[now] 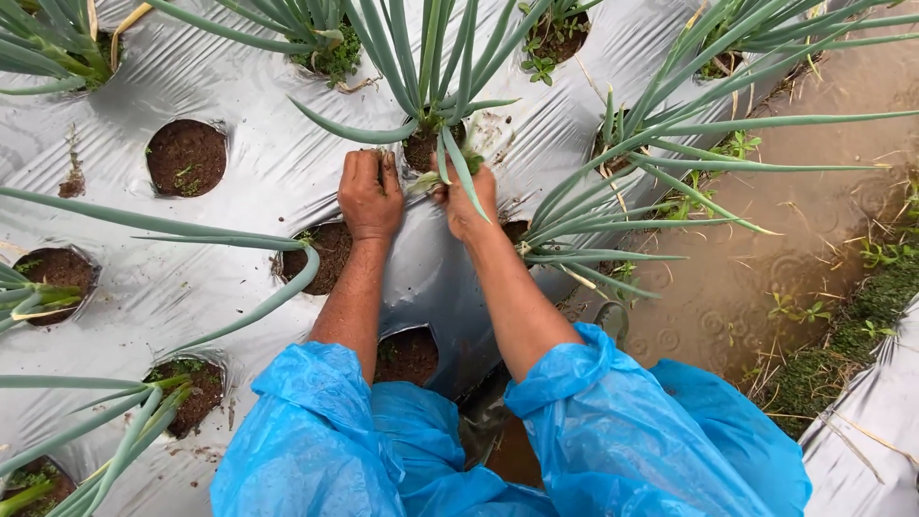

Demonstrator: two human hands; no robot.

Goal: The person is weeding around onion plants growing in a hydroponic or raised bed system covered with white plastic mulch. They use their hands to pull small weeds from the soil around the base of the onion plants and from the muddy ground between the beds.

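1. Blue raincoat sleeves at bottom centre, pushed up above the elbows, likely to keep the forearms free while wet weather shows in ripples on the muddy furrow at right.
2. Left hand at centre, palm down, fingers curled loosely and pressed on the silver mulch film just beside a planting hole; grip nearly closed, but nothing clearly held, seemingly bracing the sheet or steadying the body.
3. Right hand just right of it, grip closed around the base of an onion plant where the leaves gather, thumb side towards the hole; hold low on the stalks, probably because the base gives the firmest purchase. Pale stalk visible between both hands.
4. Onion plant rooted in the hole at upper centre, long green leaves fanning up and out of frame; one leaf bent down across the right wrist.
5. Bare soil hole at upper left, without a large plant, only tiny weeds.
6. More holes near the forearms: one under the left wrist, one between the arms lower down, both showing dark soil.
7. Other onion clumps at upper left, left edge, lower left and right of centre, each through its own cut in the film, spaced well apart to give every plant room.
8. Grass and weeds along the furrow at right; second film strip at lower right corner.
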